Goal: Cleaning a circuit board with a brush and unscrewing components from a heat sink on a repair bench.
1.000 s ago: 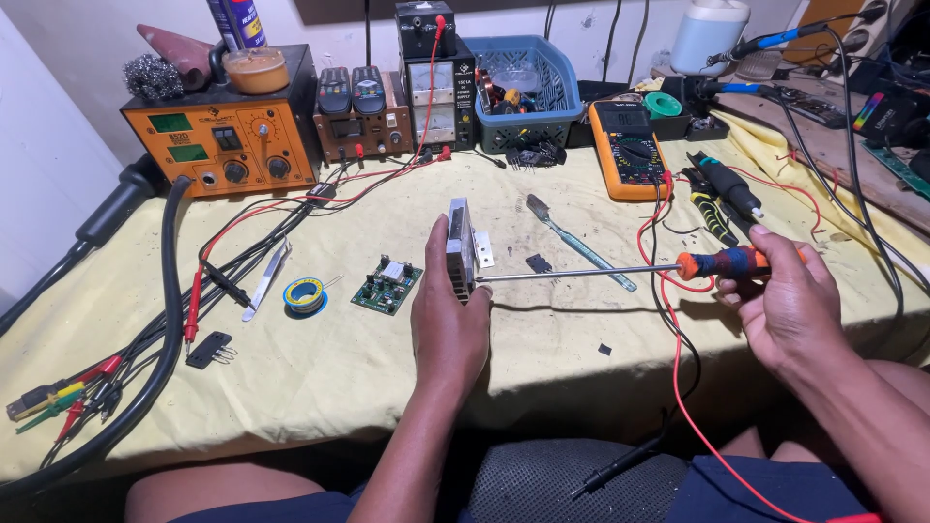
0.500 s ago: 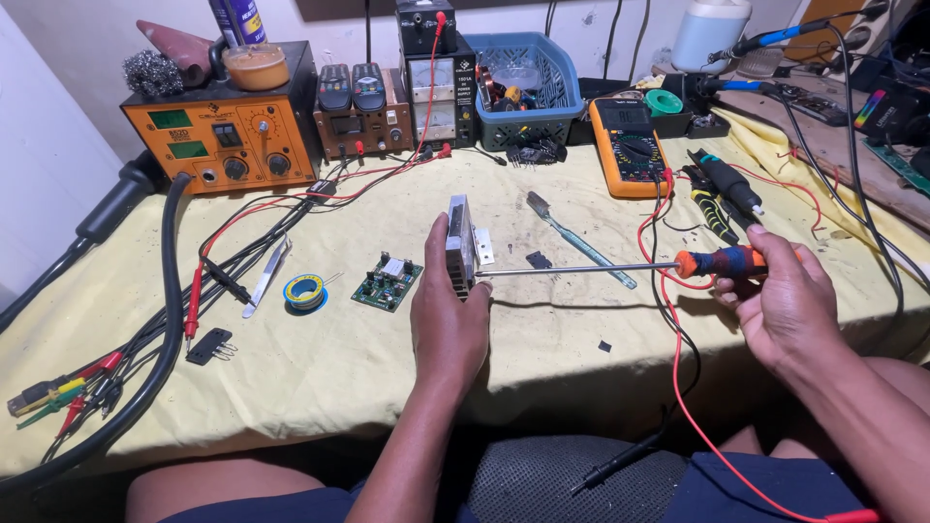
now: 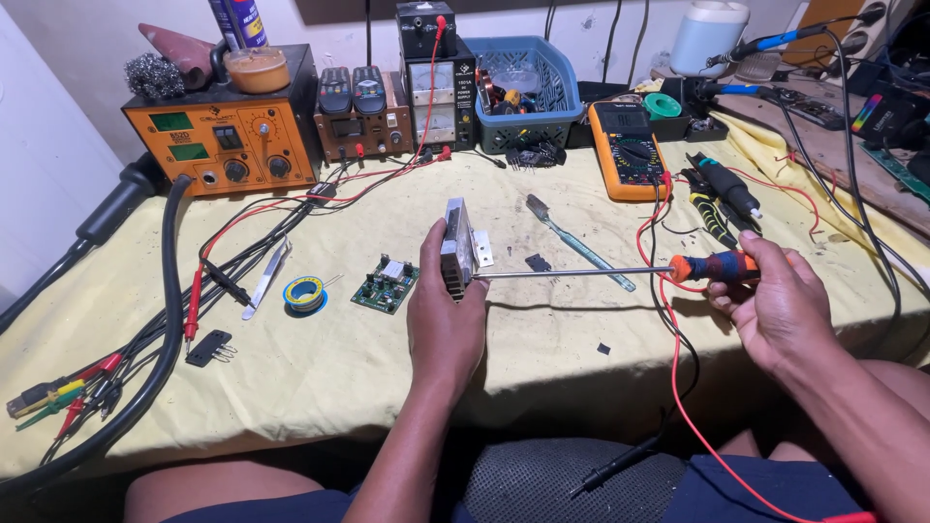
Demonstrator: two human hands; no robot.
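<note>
Far left on the yellow cloth (image 3: 320,378): thick black hose (image 3: 167,320) curving down the edge, red and black probe leads (image 3: 199,291) fanned beside it, small black clip (image 3: 208,347) near them

Behind, at the wall: orange rework station (image 3: 225,145) with a tub of paste (image 3: 256,68) on top

Further right on the cloth: metal tweezers (image 3: 266,277), blue-and-yellow solder spool (image 3: 304,292) just beside, then a small green circuit board (image 3: 386,285) lying flat

Centre: left hand (image 3: 444,320) closed around a slim metal-cased power supply module (image 3: 456,248), held upright on edge above the cloth, thumb on the near left face, fingers wrapped round the far side

Behind it: bench power supply (image 3: 434,87) and blue plastic basket (image 3: 523,82)

Right of the module: long screwdriver (image 3: 620,272) held level, tip against the module's right side; toothbrush (image 3: 579,242) lying on the cloth beyond the shaft

Orange multimeter (image 3: 626,150) further back, red lead (image 3: 678,387) trailing down over the table edge

Far right: right hand (image 3: 775,305) gripping the orange-and-black handle, fingers curled shut round it
</note>
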